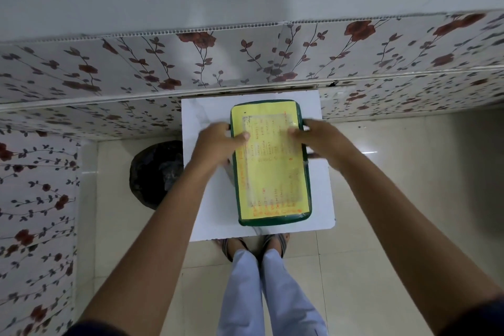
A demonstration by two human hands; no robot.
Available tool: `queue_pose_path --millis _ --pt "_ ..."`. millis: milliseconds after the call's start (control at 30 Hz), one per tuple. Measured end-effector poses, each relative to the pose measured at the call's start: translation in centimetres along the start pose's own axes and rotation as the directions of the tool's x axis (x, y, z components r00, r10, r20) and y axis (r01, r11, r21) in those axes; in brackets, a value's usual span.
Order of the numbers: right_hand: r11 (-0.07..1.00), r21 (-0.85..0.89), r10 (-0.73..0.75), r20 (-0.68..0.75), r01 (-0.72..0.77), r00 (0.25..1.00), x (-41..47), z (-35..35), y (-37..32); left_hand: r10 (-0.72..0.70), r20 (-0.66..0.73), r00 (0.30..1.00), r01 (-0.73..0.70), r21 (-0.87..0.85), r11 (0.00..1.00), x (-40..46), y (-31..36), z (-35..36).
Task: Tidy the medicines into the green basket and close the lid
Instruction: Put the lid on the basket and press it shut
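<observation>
The green basket (305, 185) stands on a small white table (207, 199), its long side running away from me. Its lid (272, 180) lies flat over the top, covered by a yellow sheet with orange print under clear film. My left hand (215, 144) grips the lid's left edge near the far end, thumb resting on top. On the opposite edge, my right hand (321, 142) holds the same way, thumb on the yellow sheet. No medicines are in view; the basket's inside is hidden by the lid.
A black bag or bin (155, 174) sits on the tiled floor left of the table. Floral-patterned panels (245, 63) line the wall behind and on the left. My legs and sandalled feet (253, 248) stand at the table's near edge.
</observation>
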State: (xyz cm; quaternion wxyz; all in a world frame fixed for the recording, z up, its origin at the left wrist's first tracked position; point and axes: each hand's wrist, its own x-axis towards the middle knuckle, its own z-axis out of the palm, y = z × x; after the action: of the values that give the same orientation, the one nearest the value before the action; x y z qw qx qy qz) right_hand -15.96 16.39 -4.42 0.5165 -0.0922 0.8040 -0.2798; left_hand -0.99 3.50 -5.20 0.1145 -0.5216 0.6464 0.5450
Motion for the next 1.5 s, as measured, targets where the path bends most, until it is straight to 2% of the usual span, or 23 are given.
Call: queue_pose_path --millis 100,233,433,567,667,767,867,967,1267,1500 --pt "1.000 -0.021 -0.002 -0.071 0.001 0.998 2.3 -0.5 -2.8 -0.028 -0.051 0.998 0.025 -0.042 0.999 2.6 1.7 -0.8" --pt "0.994 -0.085 0.061 -0.021 -0.062 0.998 3.3 -1.2 -3.9 -0.098 -0.034 0.995 0.096 -0.072 0.993 3.7 2.0 -0.8" --pt "0.997 -0.059 0.037 -0.068 -0.041 0.997 3.7 -1.0 -3.5 -0.060 -0.119 0.991 0.058 -0.025 0.998 4.4 1.1 -0.2" --pt "0.997 -0.078 -0.024 -0.099 0.016 0.995 2.9 -0.7 -2.4 -0.044 -0.134 0.990 0.035 -0.071 0.997 3.2 0.8 0.0" --pt "0.997 -0.078 -0.021 0.013 0.022 1.000 1.0 -0.5 0.1 -0.042 -0.119 0.992 0.030 -0.100 0.995 1.1 -0.3 0.6" --pt "0.995 -0.054 0.087 0.153 -0.080 0.984 -1.8 0.9 4.3 -0.070 -0.034 0.997 0.065 -0.139 0.988 -1.8 -2.4 2.1" --pt "0.999 -0.006 0.042 0.105 -0.041 0.994 -3.5 2.4 6.8 -0.051 -0.042 0.998 0.042 -0.188 0.981 -3.2 -3.9 3.2" --pt "0.999 -0.044 -0.015 0.054 0.018 0.998 -3.5 2.8 6.5 -0.033 -0.077 0.996 0.019 -0.174 0.984 -2.8 -3.9 3.3" --pt "0.993 -0.108 -0.035 0.078 0.043 0.996 -2.8 3.3 5.2 -0.030 -0.128 0.991 0.016 -0.112 0.994 -2.0 -3.6 2.6" --pt "0.992 -0.126 0.025 0.121 -0.010 0.992 -3.1 2.8 5.0 -0.030 -0.107 0.994 0.011 -0.180 0.984 -3.0 -3.5 2.4"
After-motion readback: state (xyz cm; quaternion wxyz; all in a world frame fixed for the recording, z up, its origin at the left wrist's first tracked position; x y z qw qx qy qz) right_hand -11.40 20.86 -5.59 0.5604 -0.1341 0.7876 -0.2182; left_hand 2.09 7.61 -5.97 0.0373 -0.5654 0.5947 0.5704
